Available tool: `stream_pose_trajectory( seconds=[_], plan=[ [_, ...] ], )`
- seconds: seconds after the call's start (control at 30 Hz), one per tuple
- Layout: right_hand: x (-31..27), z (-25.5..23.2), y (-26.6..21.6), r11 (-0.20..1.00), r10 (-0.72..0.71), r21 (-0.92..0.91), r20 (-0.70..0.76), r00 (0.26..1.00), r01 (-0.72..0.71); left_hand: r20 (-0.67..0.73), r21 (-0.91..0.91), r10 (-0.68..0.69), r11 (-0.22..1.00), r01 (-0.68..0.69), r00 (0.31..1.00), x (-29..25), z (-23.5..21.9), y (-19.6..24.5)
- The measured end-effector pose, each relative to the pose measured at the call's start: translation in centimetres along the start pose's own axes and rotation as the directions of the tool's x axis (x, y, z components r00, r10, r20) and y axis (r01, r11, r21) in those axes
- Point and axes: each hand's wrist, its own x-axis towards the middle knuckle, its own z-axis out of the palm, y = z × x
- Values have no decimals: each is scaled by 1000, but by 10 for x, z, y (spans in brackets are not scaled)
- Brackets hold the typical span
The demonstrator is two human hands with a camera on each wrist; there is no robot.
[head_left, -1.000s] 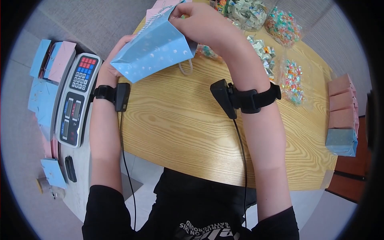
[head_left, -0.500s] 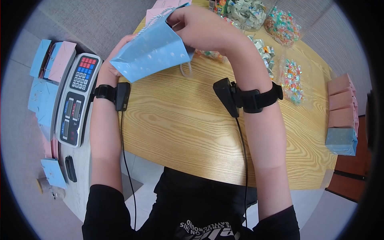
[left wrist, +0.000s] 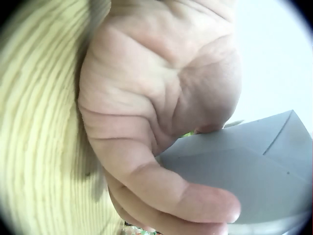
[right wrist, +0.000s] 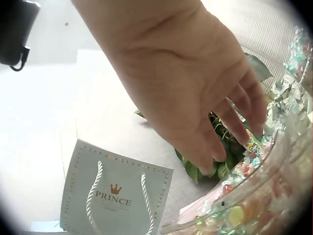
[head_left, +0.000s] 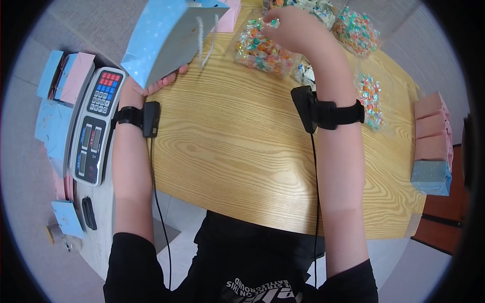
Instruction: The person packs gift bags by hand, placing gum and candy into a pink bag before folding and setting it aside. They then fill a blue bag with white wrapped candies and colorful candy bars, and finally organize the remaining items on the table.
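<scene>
1. Wood-grain table [head_left: 227,151] is filling most of the head view; a digital scale [head_left: 99,126] is sitting off its left side, and a row of pink and blue bags [head_left: 433,121] is standing at the right edge.
2. Left hand [left wrist: 151,107] is gripping the blue paper bag [head_left: 156,38], fingers curling around its lower part. Contact between bag bottom and table: can't tell.
3. Bag is leaning at the table's far left, just beside the scale; white rope handles [right wrist: 89,200] are hanging over the face printed PRINCE.
4. Right hand [head_left: 298,31] is hovering by the clear tub of wrapped candies [head_left: 260,50], fingers apart and loosely bent, seemingly holding nothing; fingertips are partly hidden.
5. More candies are lying in a second container [head_left: 356,33] beyond the right forearm.
</scene>
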Motion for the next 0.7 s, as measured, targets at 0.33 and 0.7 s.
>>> stream_pose_trajectory(
  seconds=[0.33,0.7],
  plan=[
    [-9,-21,-17,997,76,-19,467,881,-76,54,102,34,994,-39,998,4,14,4],
    [-7,13,-12,976,102,-212,249,963,-48,-190,234,14,972,32,982,8,12,-6]
  ],
)
